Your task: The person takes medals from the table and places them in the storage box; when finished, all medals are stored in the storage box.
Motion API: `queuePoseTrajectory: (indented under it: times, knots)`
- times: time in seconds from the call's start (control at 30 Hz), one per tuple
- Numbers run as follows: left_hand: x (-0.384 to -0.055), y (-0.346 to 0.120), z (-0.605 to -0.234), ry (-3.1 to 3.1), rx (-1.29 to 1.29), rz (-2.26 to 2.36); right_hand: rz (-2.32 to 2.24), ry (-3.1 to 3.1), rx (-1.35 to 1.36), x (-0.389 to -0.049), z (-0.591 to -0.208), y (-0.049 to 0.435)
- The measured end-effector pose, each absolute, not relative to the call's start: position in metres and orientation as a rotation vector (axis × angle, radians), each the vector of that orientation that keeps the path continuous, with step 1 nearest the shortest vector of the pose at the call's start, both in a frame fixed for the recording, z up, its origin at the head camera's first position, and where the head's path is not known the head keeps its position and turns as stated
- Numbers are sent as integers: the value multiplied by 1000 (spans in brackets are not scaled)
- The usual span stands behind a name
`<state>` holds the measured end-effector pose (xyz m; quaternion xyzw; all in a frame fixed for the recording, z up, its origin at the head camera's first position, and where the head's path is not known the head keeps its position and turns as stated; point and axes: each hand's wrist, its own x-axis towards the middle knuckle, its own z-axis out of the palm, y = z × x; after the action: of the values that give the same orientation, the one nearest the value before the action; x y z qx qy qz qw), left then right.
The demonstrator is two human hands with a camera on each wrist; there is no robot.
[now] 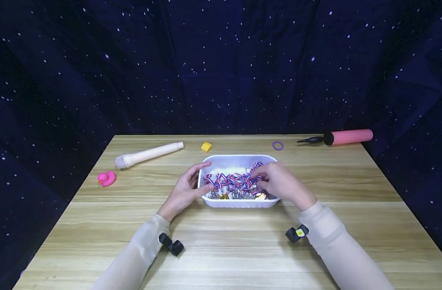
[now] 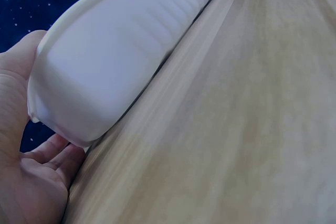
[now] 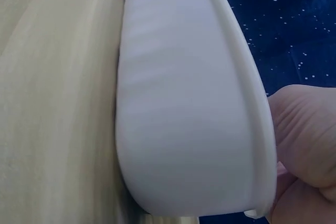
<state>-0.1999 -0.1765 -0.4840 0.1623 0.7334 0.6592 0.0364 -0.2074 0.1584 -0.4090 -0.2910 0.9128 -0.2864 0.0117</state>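
Observation:
A white plastic tub (image 1: 239, 204) stands on the table and holds several medals (image 1: 237, 194) in silver and gold tones. Their red, white and blue ribbons (image 1: 231, 179) lie tangled above the discs. My left hand (image 1: 184, 191) grips the tub's left end, thumb over the rim and fingers around the outside; the left wrist view shows this hand (image 2: 37, 182) against the tub's end wall. Over the tub's right end, my right hand (image 1: 280, 181) reaches in with bent fingers and pinches the ribbons. In the right wrist view the tub wall (image 3: 184, 103) hides its fingertips.
A pale microphone (image 1: 150, 155) and a pink rubber duck (image 1: 106, 178) lie at the left. Behind the tub are a yellow block (image 1: 206, 147) and a purple ring (image 1: 277, 146). A pink and black hand pump (image 1: 348, 137) lies at the back right, before a starry dark curtain (image 1: 221, 68).

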Motion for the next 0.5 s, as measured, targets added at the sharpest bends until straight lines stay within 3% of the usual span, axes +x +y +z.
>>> queuePoseTrajectory:
  times: [0.5]
  knots:
    - [-197,-178,-483,2282,470,1993,-1078,2949,-851,-205,-391,173]
